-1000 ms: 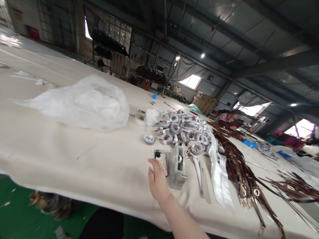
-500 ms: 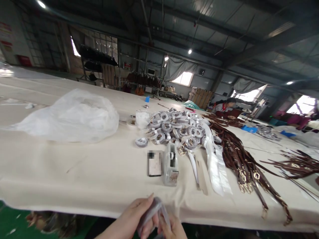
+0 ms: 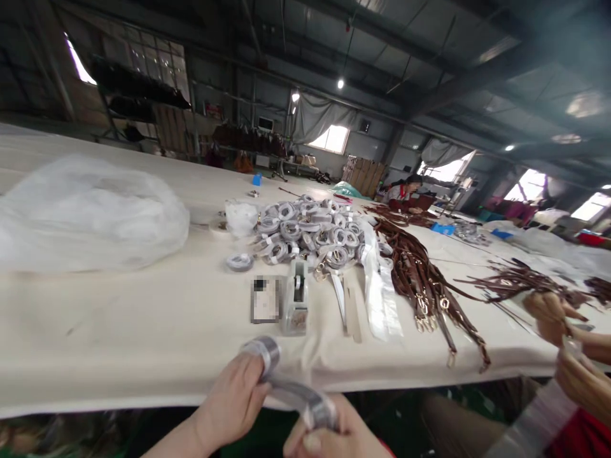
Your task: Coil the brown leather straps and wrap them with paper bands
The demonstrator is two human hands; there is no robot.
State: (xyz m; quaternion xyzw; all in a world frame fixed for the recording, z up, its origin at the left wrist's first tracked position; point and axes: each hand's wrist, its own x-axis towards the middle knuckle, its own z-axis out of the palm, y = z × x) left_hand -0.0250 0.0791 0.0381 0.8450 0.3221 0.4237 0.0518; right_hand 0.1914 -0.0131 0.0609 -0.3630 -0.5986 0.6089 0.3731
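Observation:
My left hand [image 3: 233, 397] is closed round one rolled end of a strap in clear plastic [image 3: 291, 391], at the table's front edge. The strap runs across to my right hand [image 3: 337, 429], whose fingers grip its other part. Just beyond my hands lie a phone [image 3: 266, 302] and a tape dispenser [image 3: 296, 299]. Behind them is a heap of coiled, plastic-wrapped straps [image 3: 310, 229], with one wrapped coil [image 3: 239, 261] apart on its left.
A big plastic bag [image 3: 95, 216] lies left. Flat plastic sleeves [image 3: 379, 286] and brown straps [image 3: 420, 273] lie right. A person's hands [image 3: 563, 337] work at the right edge; another person [image 3: 403, 194] is at the back.
My hands have moved apart, and the strap now stretches between them. The view has turned right, bringing a nearby person's hands into sight.

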